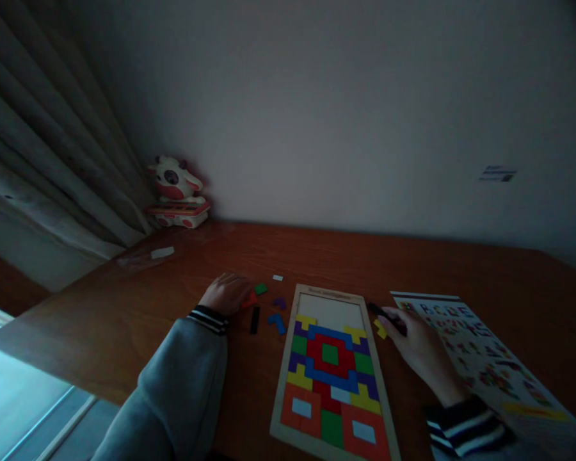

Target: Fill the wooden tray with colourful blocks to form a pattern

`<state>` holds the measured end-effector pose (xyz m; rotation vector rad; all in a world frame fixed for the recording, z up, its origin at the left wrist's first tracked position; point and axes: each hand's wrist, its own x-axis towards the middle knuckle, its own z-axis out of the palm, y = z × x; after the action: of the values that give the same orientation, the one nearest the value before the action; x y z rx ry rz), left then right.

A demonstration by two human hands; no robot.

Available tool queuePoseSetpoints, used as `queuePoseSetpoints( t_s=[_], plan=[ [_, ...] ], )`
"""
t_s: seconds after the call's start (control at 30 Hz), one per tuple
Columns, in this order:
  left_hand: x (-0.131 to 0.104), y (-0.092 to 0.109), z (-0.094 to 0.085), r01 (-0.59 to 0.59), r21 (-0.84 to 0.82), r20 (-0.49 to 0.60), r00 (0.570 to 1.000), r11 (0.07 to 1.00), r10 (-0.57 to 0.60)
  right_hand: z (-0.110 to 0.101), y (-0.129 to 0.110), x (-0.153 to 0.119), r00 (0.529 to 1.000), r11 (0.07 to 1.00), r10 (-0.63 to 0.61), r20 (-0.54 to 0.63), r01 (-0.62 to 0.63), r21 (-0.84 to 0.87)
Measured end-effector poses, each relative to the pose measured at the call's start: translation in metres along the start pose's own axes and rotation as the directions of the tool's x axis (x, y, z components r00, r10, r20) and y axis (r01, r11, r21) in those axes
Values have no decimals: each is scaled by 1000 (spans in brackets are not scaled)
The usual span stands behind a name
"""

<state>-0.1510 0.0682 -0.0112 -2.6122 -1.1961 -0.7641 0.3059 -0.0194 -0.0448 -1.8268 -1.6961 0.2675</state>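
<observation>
Head view: a dark piece (375, 309) pinched beside a part-filled board (336, 314)

The right hand (415, 340) is closed in a pinch around the dark piece, one end poking out past the fingers by the board's right edge; a yellow piece (380, 330) lies just below. The left hand (226, 294) rests palm down on the counter (249, 250), fingers over a red piece (250, 299); whether it grips anything, I cannot tell. A green piece (260, 289), purple piece (280, 303), blue piece (278, 322) and black piece (255, 320) lie between that hand and the board, which is bare at its far end and filled below. A printed sheet (465, 349) lies at the right. The step in hand looks to be handling the dark piece; the next move seems to call for a steady pinch, clear of the yellow piece
</observation>
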Motion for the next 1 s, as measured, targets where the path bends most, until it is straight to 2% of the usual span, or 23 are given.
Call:
queuePoseSetpoints(
  t_s=[0.1, 0.23, 0.37, 0.53, 0.7, 0.87, 1.0],
  plan=[
    [-4, -5, -6, -3, -1, 69, 998, 1000, 3, -4, 0, 1, 999, 1000, 15, 50, -15, -1],
    [-8, 1, -11, 8, -65, 113, 994, 998, -1, -6, 1, 2, 997, 1000, -28, 76, 28, 7],
    [-8, 10, -10, -20, -119, 62, 998, 993, 27, -3, 5, 3, 995, 995, -94, 40, 95, -32],
    [-8, 15, -5, -72, -118, 35, 996, 990, 76, -1, 8, 3, 995, 995, -90, 53, 91, -28],
    [-12, 7, -9, -43, -78, 41, 998, 996, 47, -3, 9, 3, 993, 994, -100, 60, 102, -31],
    [-17, -3, -5, -133, -74, -23, 991, 988, 132, -2, 8, 3, 986, 983, -161, 51, 165, -77],
    [-14, 1, -3, -141, -100, -73, 988, 985, 134, -2, 6, 2, 988, 982, -148, 51, 153, -115]
  ],
)
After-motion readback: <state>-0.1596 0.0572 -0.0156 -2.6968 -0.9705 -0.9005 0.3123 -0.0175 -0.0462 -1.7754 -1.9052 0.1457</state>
